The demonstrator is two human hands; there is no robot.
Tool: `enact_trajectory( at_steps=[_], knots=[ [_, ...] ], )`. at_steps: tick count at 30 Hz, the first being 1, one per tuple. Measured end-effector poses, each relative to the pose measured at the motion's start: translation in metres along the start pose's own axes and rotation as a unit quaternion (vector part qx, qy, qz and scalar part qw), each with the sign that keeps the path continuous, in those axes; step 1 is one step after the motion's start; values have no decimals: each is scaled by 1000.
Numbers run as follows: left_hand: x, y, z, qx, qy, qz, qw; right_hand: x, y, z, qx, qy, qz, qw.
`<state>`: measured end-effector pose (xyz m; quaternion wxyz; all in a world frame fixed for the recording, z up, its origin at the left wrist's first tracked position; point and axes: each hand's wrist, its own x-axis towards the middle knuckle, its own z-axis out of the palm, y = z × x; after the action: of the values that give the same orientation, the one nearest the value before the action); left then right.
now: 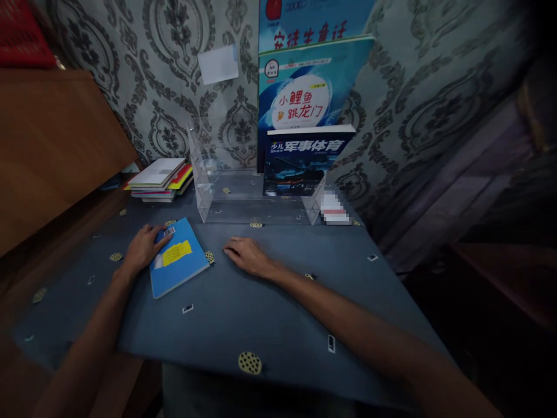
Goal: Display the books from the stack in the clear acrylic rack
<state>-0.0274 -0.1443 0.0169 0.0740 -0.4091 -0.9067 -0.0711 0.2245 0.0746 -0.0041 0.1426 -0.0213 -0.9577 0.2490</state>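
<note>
A blue book (180, 278) with a yellow patch and a barcode lies flat on the table, turned at a slant. My left hand (143, 248) grips it at its upper left edge, with fingers reaching over the cover. To the right of the book, my right hand (247, 255) rests on the tablecloth, fingers curled together with nothing visible in them. Behind both hands stands a clear acrylic stepped rack (201, 197). Its right side holds a dark blue book (296, 168) in front, a teal book (278, 96) behind it and another blue book (317, 26) at the top.
A stack of several books (159, 177) sits at the back left beside a wooden panel (56, 145). A blurred-out white item (334, 208) is right of the rack. The grey tablecloth (278, 325) has pineapple prints. Patterned wallpaper (174, 35) covers the wall behind.
</note>
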Motion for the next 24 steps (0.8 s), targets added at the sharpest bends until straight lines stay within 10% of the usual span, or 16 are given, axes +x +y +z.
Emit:
enact_trajectory(
  at_steps=[16, 24],
  knots=[
    [-59, 54, -22, 22, -18, -58, 998, 1, 11, 1, 50, 125, 105, 985],
    [-61, 53, -11, 0, -8, -60, 998, -8, 0, -6, -16, 74, 129, 989]
  ],
)
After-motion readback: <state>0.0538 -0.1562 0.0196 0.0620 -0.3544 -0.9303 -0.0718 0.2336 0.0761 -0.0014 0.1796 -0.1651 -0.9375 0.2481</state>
